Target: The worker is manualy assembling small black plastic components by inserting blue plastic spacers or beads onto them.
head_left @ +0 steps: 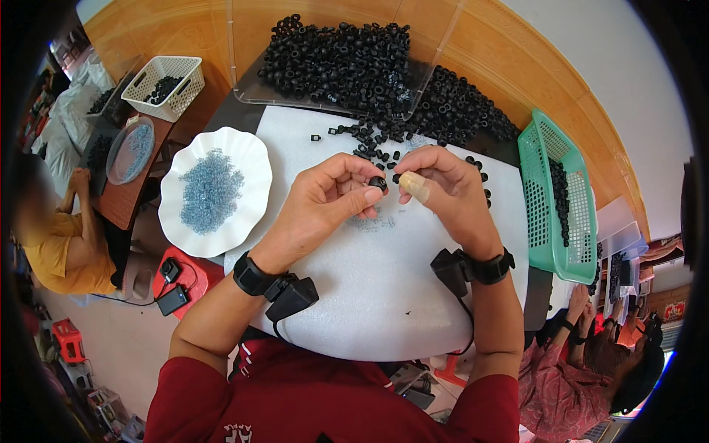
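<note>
Between thumb and fingers my left hand (pixel 336 190) pinches a small black plastic part (pixel 377 183), rounded with a hole in it. Close beside it, my right hand (pixel 443 188) grips another small black piece (pixel 396 179) at its fingertips; its exact kind is too small to make out. Tan tape wraps the right thumb. Both hands hover over a white foam sheet (pixel 354 295). Loose black parts (pixel 377 140) lie just beyond the fingers, and a few tiny clear pieces (pixel 373 223) are scattered beneath them.
A white scalloped plate (pixel 171 193) of small clear-blue pieces stands at left. Behind, a clear bin (pixel 325 103) spills a heap of black parts. At right is a green basket (pixel 543 244). A red stool (pixel 210 275) holds small devices; people sit on both sides.
</note>
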Demonstrator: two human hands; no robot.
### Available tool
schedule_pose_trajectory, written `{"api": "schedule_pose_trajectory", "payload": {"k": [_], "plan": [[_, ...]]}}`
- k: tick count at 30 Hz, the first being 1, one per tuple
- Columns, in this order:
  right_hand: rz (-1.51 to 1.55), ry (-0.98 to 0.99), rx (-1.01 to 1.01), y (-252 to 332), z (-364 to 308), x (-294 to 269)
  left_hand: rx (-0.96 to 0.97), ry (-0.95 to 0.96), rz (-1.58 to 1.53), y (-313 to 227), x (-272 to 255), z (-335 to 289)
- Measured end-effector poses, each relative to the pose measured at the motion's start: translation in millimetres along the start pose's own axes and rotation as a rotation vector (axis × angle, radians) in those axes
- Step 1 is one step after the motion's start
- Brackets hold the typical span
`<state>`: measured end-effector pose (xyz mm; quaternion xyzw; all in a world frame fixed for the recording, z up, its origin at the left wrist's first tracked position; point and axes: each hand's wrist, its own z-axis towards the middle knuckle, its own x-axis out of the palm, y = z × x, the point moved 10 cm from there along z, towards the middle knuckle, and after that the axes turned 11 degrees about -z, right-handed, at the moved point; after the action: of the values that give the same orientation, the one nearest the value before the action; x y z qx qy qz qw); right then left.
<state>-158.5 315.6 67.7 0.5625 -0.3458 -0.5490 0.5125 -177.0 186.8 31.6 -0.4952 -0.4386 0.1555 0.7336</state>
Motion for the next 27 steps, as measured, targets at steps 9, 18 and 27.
{"api": "schedule_pose_trajectory", "payload": {"k": [9,18,27], "plan": [[-0.093,-0.041,-0.034,7.8,-1.6,7.8,0.018,0.01,0.005,3.9,1.4,-0.1],[-0.174,0.082,-0.124,12.9,-4.1,13.2,-0.011,0.026,0.097,7.6,2.2,-1.7],[0.081,0.175,0.127,-12.0,-3.5,13.5,-0.104,0.062,0.069,7.1,5.3,-2.2]]}}
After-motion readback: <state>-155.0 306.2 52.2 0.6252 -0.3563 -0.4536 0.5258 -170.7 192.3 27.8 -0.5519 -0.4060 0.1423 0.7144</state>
